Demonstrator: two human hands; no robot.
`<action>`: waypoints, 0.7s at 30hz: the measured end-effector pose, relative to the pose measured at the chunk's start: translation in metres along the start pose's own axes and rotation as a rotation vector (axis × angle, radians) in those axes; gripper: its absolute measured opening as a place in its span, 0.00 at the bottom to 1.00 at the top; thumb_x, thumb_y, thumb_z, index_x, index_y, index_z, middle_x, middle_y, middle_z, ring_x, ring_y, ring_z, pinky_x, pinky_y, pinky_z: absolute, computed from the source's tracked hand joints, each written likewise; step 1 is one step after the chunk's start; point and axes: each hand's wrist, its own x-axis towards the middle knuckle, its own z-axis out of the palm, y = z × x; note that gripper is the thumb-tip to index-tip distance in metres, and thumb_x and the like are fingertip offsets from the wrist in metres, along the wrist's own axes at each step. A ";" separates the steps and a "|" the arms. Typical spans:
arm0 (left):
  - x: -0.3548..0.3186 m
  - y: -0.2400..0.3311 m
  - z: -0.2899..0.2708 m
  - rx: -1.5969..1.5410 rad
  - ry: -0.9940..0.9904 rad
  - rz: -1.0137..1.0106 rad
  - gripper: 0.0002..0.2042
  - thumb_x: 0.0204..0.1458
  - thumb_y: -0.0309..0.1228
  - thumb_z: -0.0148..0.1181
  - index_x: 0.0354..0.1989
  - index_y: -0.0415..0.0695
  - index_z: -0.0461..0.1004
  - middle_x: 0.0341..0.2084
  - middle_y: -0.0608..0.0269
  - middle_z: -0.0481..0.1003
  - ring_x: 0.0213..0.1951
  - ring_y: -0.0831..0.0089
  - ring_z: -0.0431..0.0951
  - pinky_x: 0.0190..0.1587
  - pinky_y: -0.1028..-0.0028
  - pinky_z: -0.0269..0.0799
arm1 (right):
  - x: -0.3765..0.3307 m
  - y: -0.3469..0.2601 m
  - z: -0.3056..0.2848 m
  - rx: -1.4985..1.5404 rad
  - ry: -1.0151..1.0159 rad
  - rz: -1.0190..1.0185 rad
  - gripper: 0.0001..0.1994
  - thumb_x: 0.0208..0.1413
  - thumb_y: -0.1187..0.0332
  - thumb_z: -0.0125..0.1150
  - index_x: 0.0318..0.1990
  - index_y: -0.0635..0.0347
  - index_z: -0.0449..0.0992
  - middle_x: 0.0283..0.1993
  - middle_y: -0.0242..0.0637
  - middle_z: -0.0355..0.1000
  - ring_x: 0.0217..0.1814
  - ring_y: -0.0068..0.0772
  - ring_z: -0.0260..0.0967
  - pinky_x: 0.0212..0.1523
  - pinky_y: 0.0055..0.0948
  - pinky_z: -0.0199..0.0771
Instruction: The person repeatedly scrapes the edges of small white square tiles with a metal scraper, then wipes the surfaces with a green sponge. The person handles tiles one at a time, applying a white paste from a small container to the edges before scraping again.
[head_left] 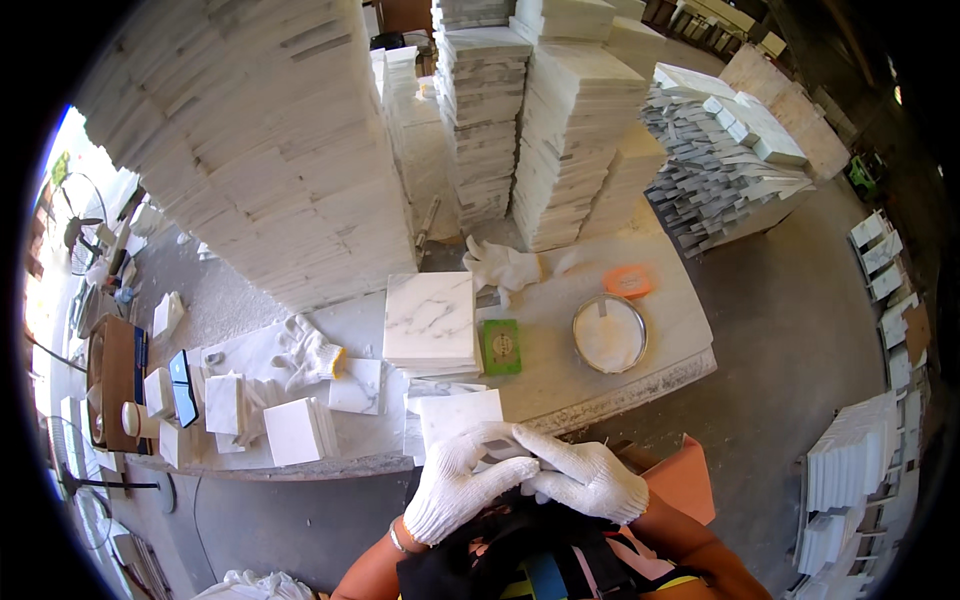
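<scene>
My left hand point(462, 480) and my right hand point(592, 478), both in white knit gloves, meet close to my body at the table's near edge. Their fingers are curled together. A sliver of something grey shows between them, too hidden to name. Just beyond my left hand lies a white marble tile point(462, 408) on a few others. A neat stack of square grey-veined tiles point(430, 315) stands behind it, beside a green box-shaped block point(501, 347). A round metal-rimmed dish of pale powder point(609, 335) sits to the right, near an orange block point(627, 281).
Tall stacks of white stone pieces point(250, 150) point(575, 140) rise at the back. Loose gloves point(308, 352) point(502, 268) lie on the stone-topped table point(560, 395). Small tiles point(295, 433), a phone-like blue object point(183, 388) and a cardboard box point(112, 380) are at the left.
</scene>
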 end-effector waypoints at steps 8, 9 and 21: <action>-0.006 -0.017 -0.016 -0.261 0.577 0.009 0.08 0.57 0.25 0.62 0.36 0.31 0.80 0.42 0.53 0.83 0.42 0.72 0.78 0.46 0.75 0.72 | -0.029 0.036 -0.102 -0.014 0.406 0.288 0.19 0.66 0.72 0.59 0.63 0.64 0.76 0.34 0.35 0.80 0.31 0.21 0.76 0.36 0.23 0.80; -0.014 -0.021 -0.019 -0.239 0.634 -0.012 0.08 0.57 0.25 0.61 0.36 0.31 0.80 0.42 0.53 0.83 0.41 0.72 0.78 0.46 0.75 0.71 | -0.030 0.049 -0.120 -0.020 0.473 0.302 0.18 0.66 0.72 0.59 0.61 0.64 0.77 0.33 0.34 0.79 0.31 0.20 0.76 0.35 0.22 0.79; -0.046 -0.022 0.006 0.039 0.833 0.029 0.14 0.61 0.31 0.62 0.48 0.33 0.80 0.45 0.49 0.81 0.45 0.59 0.80 0.49 0.66 0.76 | 0.028 0.160 -0.264 -0.613 0.385 0.205 0.13 0.65 0.64 0.62 0.51 0.59 0.83 0.45 0.43 0.83 0.46 0.43 0.81 0.49 0.35 0.78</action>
